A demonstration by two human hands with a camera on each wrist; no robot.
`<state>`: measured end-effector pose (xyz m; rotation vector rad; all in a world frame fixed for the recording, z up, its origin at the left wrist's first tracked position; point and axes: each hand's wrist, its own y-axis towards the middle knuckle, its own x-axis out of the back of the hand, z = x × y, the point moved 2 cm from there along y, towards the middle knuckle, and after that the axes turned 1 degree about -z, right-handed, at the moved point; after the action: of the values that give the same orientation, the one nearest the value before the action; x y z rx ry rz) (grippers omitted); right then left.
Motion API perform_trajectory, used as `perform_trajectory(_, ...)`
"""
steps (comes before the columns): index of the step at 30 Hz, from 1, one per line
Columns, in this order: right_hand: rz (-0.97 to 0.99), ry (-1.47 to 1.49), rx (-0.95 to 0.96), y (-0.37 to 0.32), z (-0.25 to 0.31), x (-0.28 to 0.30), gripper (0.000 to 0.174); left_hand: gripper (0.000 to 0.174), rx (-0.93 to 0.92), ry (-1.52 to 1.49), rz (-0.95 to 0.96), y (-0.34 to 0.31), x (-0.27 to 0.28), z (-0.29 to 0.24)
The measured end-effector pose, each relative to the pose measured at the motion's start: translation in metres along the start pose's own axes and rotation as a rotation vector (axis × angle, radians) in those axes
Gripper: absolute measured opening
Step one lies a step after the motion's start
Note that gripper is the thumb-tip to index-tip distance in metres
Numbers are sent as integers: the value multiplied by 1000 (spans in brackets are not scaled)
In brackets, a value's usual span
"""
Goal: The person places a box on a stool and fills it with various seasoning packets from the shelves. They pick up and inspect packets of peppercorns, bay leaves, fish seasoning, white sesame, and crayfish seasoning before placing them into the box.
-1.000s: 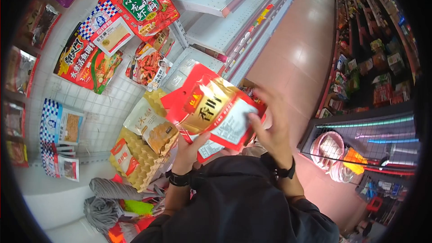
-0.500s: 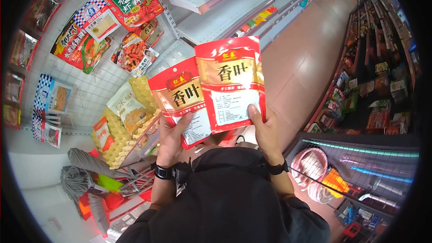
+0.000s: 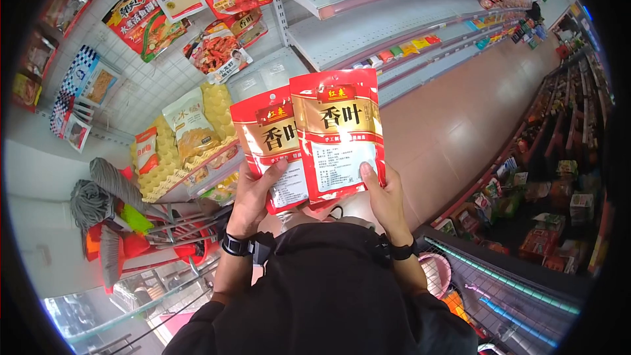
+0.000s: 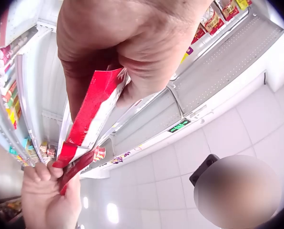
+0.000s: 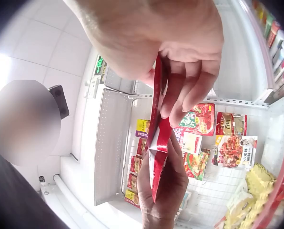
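Observation:
Two red and gold spice pouches with white label panels are held up side by side in the head view. My left hand (image 3: 253, 194) pinches the left pouch (image 3: 271, 138) at its bottom edge, thumb on the front. My right hand (image 3: 381, 198) grips the right pouch (image 3: 336, 133) at its lower right corner; it overlaps the left one. In the left wrist view my left hand (image 4: 127, 52) clamps the pouch (image 4: 92, 112) edge-on. The right wrist view has my right hand (image 5: 180, 62) pinching its pouch (image 5: 157, 109), with the other hand (image 5: 161, 191) below.
A wire grid wall (image 3: 138, 92) carries hanging seasoning packets (image 3: 151, 6). A cart with yellow egg trays (image 3: 164, 171) and mops (image 3: 98, 204) stands at the left. White shelves (image 3: 368, 20) run along the aisle floor (image 3: 460, 125). A wire basket (image 3: 506, 289) sits at the lower right.
One second ago the pouches were stacked and tilted; now they are spread side by side and upright. The view has swung right along the aisle.

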<state>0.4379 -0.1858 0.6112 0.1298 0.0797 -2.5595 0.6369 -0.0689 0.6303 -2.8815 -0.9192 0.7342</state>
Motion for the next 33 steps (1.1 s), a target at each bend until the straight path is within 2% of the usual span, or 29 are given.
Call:
perform_trajectory(1,-8,-36,37,1,-3,1,35,36,-7,-3,2,0,-1,0)
perform_trajectory(4,35,-27,-35,2,-1,5,33,35,21,0,-3,3,4,4)
perform_trajectory(7,54,-31,-10,3,-3,9,33,35,12,17,37,10,3,7)
perform_trajectory(14,-26,-72,-22,11,-12,11,33,40,29,85,106,34,3,9)
perform_trajectory(16,-40,-64,56,15,-18,10,34,38,79,38,106,37,5,6)
perform_trajectory(20,-19,-37,10,18,-14,7,35,34,141,-107,58,38,5,-1)
perform_trajectory(26,-36,-58,24,16,-18,2,33,32,91,-22,102,32,8,-10)
perform_trajectory(28,-108,62,-113,14,-18,2,30,31,81,-45,44,25,12,-12)
perform_trajectory(29,-151,90,-31,16,-19,1,28,30,61,-48,64,23,15,-11)
perform_trajectory(32,-175,140,3,15,-31,12,28,29,19,-44,47,16,19,-11)
perform_trajectory(33,-275,83,44,17,-41,15,26,28,20,-57,35,14,18,-11)
